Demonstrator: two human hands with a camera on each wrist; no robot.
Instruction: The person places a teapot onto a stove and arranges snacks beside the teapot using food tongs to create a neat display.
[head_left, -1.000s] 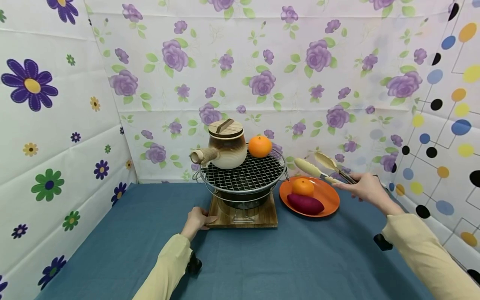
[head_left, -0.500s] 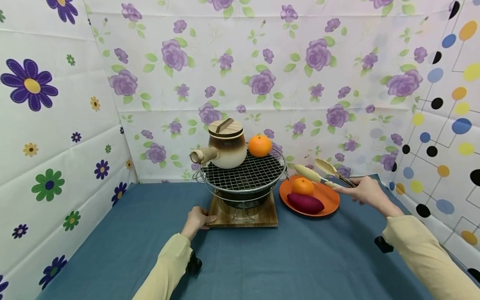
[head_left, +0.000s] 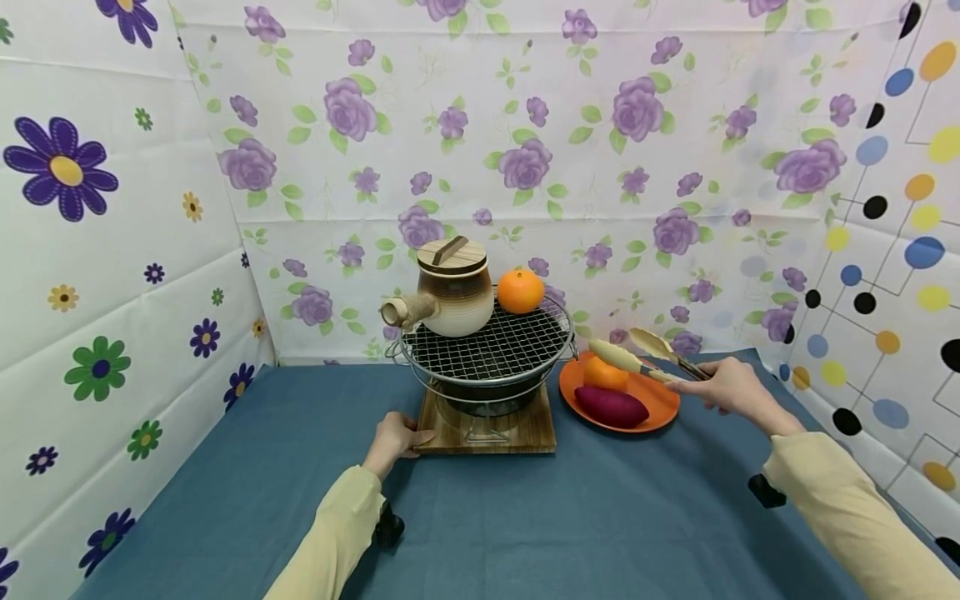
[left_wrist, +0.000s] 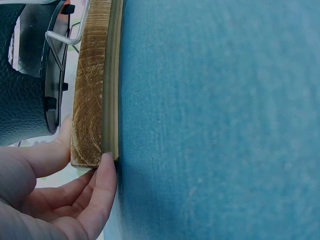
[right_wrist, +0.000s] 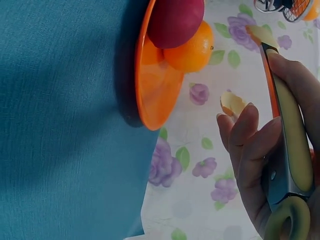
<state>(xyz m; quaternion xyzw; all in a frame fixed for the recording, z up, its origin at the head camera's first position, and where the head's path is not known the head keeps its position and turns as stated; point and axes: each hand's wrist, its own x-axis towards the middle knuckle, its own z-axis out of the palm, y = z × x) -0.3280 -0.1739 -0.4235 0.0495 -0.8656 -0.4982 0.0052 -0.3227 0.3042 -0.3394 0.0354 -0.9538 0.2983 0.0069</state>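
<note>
My left hand (head_left: pixel 392 437) grips the left front corner of a wooden board (left_wrist: pixel 91 85), its thumb on top and a fingertip at the lower edge. On this board stands a round tabletop grill (head_left: pixel 487 358) with a mesh top. A lidded clay pot (head_left: pixel 453 304) with a rope-wrapped side handle and an orange (head_left: pixel 521 292) sit on the mesh. My right hand (head_left: pixel 731 386) holds cream-tipped tongs (right_wrist: pixel 292 135), their arms spread apart. Their tips overlap the back of an orange plate (head_left: pixel 660 400), which bears a second orange (right_wrist: pixel 192 50) and a purple sweet potato (head_left: pixel 611 407).
A blue cloth (head_left: pixel 487 525) covers the table. Flower-patterned sheets (head_left: pixel 487 108) hang close behind the grill and along the left, and a dotted sheet (head_left: pixel 900 292) hangs at the right. The plate stands just right of the grill.
The tongs have come down slightly, so that one tip now overlaps the orange on the plate. My left hand stays at the board's corner.
</note>
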